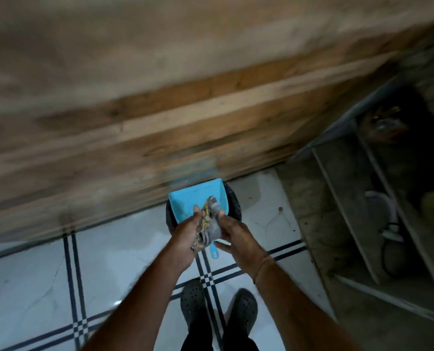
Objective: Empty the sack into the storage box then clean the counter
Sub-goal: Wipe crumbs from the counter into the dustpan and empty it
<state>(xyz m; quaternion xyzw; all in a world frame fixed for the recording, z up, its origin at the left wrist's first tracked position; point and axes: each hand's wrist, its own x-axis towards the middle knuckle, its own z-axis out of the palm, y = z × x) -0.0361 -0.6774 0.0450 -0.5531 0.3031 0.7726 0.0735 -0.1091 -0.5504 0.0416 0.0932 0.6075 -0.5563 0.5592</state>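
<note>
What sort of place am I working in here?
Likely a shop or storeroom: a long wooden counter front, glossy tiled floor, and rough shelves on the right. The left hand grips a rag over a dustpan.
</note>
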